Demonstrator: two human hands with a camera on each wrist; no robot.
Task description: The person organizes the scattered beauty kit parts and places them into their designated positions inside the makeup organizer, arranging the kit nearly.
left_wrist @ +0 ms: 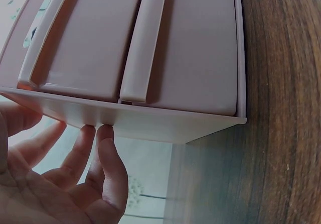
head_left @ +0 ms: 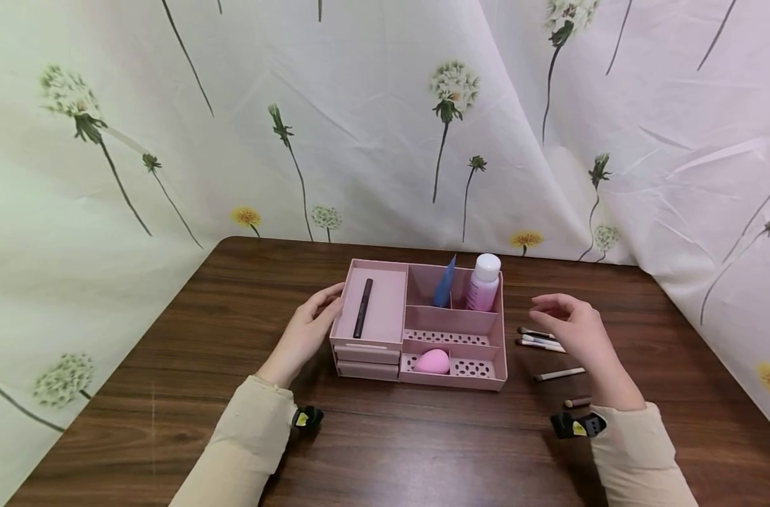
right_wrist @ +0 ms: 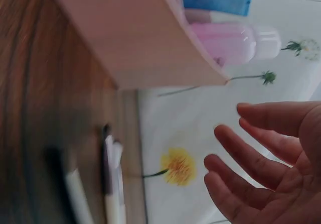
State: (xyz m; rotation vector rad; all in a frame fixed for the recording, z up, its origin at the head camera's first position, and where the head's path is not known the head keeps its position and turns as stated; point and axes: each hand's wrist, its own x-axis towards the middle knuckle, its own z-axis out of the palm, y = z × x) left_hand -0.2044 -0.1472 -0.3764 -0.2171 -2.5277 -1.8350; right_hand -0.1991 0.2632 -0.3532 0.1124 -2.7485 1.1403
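Observation:
A pink desk organizer (head_left: 453, 384) with two small drawers (head_left: 367, 370) at its left front stands on the table. My left hand (head_left: 310, 325) is at its left side; in the left wrist view the fingertips (left_wrist: 106, 131) touch the side wall. To the right of the organizer, my right hand (head_left: 578, 331) is raised beside several makeup brushes (head_left: 540, 342), fingers loosely bent and nothing in them. In the organizer are a black pen-like stick (head_left: 362, 308), a blue tube (head_left: 444, 285), a white-capped bottle of pink liquid (head_left: 483, 287) and a pink makeup sponge (head_left: 433, 362).
On the dark wooden table (head_left: 220, 338), a single brush (head_left: 559, 374) and a short brown piece (head_left: 578, 403) lie near my right wrist. A white cloth with dandelion print (head_left: 372, 141) hangs behind the table.

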